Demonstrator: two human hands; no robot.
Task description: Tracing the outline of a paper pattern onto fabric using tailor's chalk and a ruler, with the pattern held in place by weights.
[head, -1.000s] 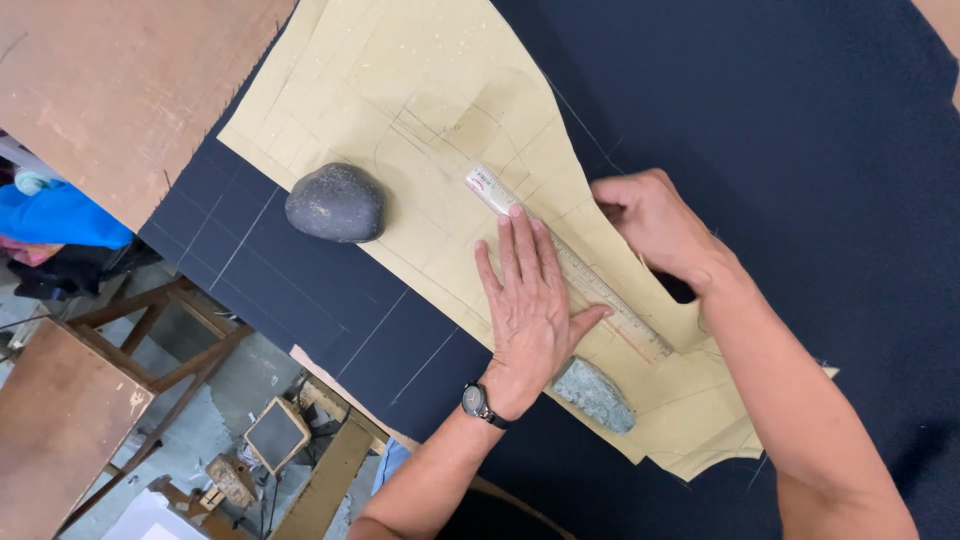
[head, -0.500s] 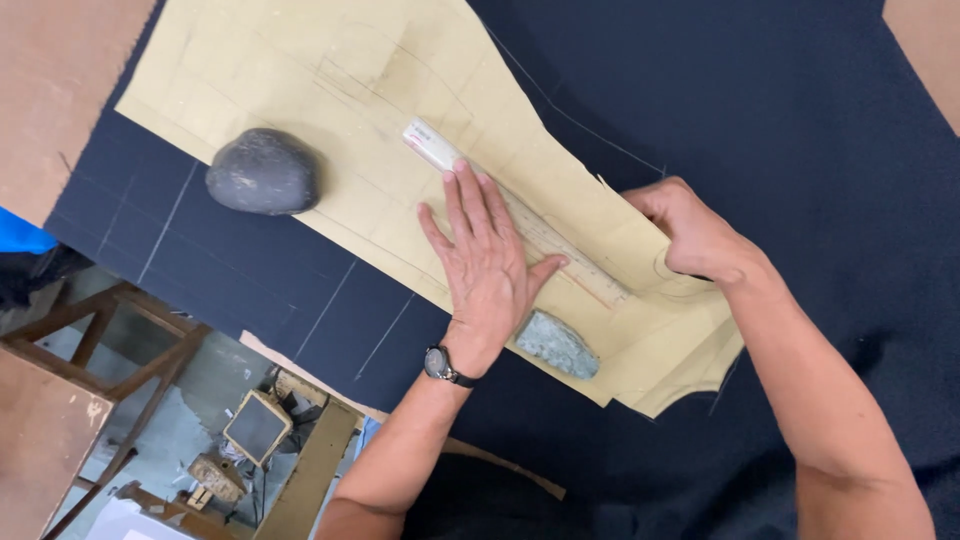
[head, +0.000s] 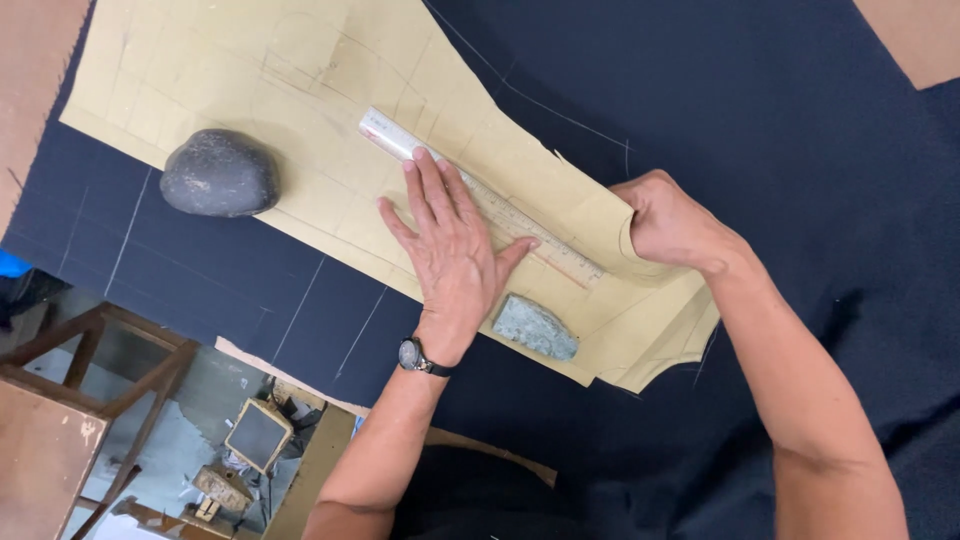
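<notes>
A tan paper pattern [head: 250, 90] lies on dark navy fabric [head: 760, 110]. A pale ruler [head: 385, 132] rests slantwise on the paper. My left hand [head: 450, 250], with a wristwatch [head: 412, 355], lies flat and spread on the paper, its fingers pressing the ruler. My right hand [head: 670, 222] is curled closed at the pattern's edge by the ruler's near end; what its fingers hold is hidden. A dark round stone [head: 220, 173] weighs the paper's left edge. A greenish stone [head: 535, 327] sits on the paper just beside my left thumb.
Faint chalk lines cross the navy fabric. Brown board shows at the top left [head: 30, 60] and top right [head: 920, 35]. Beyond the table edge at the lower left are a wooden frame [head: 90, 370] and small boxes [head: 255, 435] on the floor.
The view has shifted, so everything sits further left in the picture. My right hand has slid along the ruler away from its far end. My left hand stays pressed on the ruler.
</notes>
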